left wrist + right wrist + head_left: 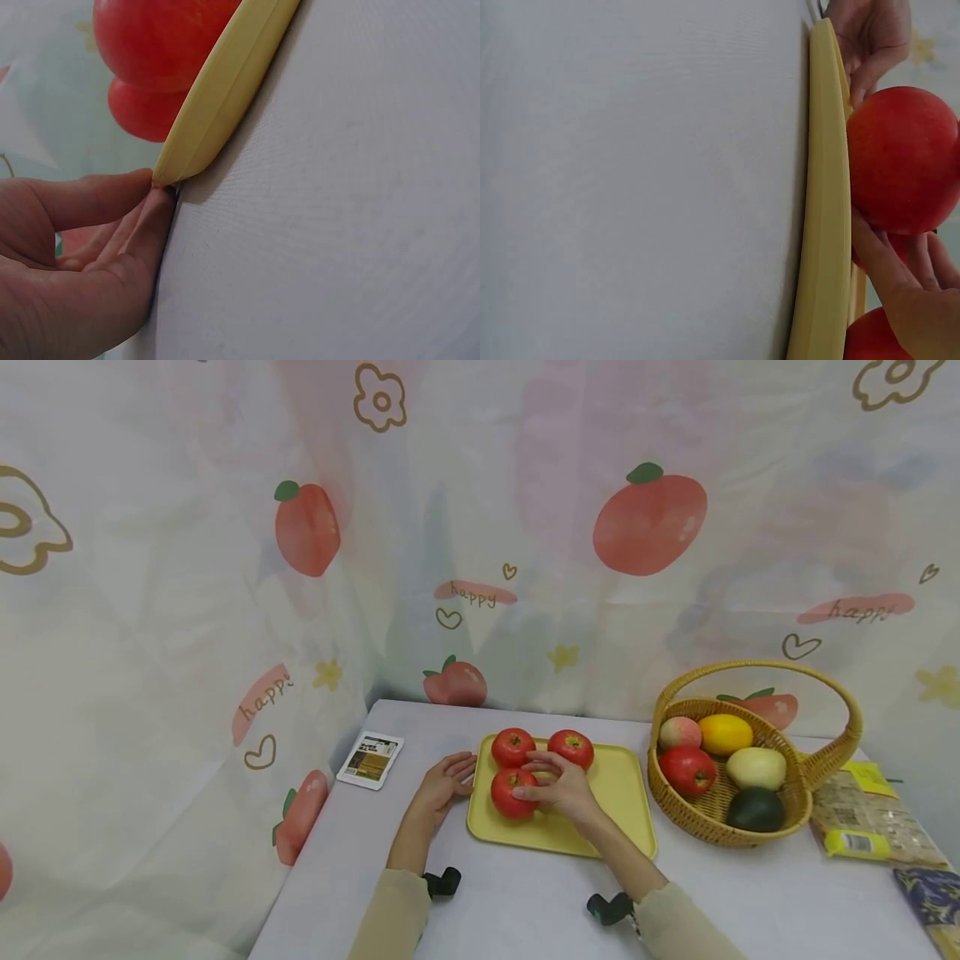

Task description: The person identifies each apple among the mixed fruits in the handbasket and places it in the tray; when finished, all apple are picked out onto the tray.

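Note:
Three red apples stand on a yellow rectangular tray (615, 793): two at the back, the left one (513, 747) and the right one (572, 748), and a front apple (512, 797). My right hand (564, 792) reaches over the tray and holds the front apple from its right side, thumb and fingers spread around it. The same apple (904, 159) appears large in the right wrist view. At the tray's left edge, my left hand (441, 787) pinches the rim (214, 105), thumb above and fingers below, as the left wrist view shows.
Right of the tray stands a wicker basket (675, 814) with a tall handle, holding several fruits, among them another red apple (687, 771). Beyond it lie a clear package (870, 814) and a dark blue package (930, 902). A white labelled packet (371, 761) lies at the left.

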`<state>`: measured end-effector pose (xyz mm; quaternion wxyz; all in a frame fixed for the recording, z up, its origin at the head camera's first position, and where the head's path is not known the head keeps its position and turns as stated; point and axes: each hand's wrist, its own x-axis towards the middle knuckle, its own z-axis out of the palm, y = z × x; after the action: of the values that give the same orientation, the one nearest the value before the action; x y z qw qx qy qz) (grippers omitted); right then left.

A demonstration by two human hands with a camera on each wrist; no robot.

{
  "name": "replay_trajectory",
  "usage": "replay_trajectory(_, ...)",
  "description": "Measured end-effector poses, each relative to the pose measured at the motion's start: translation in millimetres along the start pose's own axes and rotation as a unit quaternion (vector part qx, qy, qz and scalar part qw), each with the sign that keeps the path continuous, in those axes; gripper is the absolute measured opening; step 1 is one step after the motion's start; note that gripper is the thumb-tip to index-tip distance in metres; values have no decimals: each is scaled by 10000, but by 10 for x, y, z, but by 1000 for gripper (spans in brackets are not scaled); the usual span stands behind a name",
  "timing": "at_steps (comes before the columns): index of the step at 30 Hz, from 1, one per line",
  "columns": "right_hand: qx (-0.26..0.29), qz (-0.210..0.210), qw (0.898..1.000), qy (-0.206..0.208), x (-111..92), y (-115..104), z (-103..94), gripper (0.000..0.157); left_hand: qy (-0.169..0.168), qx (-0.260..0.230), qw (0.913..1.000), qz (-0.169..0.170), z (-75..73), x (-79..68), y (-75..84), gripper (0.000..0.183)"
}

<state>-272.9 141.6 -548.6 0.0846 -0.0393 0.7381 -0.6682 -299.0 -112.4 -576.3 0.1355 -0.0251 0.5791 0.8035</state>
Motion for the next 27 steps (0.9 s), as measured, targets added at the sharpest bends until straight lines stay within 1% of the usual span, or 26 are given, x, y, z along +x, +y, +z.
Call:
replay_trajectory(3, -40, -14, 10000, 42, 1, 8, 19, 70, -11, 5, 10000, -12, 1, -6, -12, 78)
replay_trajectory(7, -154, 22, 9999, 68, -3, -15, 38, 79, 4, 24, 10000, 8, 5, -6, -26, 77)
replay_trajectory(9, -231, 115, 9997, 43, -11, -65, 50, 84, 34, 20, 10000, 9, 4, 7, -27, 77)
replay_trajectory(14, -496, 299, 9982, 131, -1, -85, 69, 93, 41, 23, 10000, 17, -1, 29, -23, 77)
replay_trajectory(16, -652, 253, 9974, 159, 3, -48, 64, 93, 28, 43, 10000, 13, 2, 24, -21, 78)
replay_trajectory(21, -774, 153, 9969, 41, -47, -93, 24, 88, 72, 59, 9999, -37, -2, 16, -17, 78)
replay_trajectory(27, -848, -127, 9963, -21, -114, -291, -108, 82, 50, 46, 10000, 14, -8, 24, -24, 77)
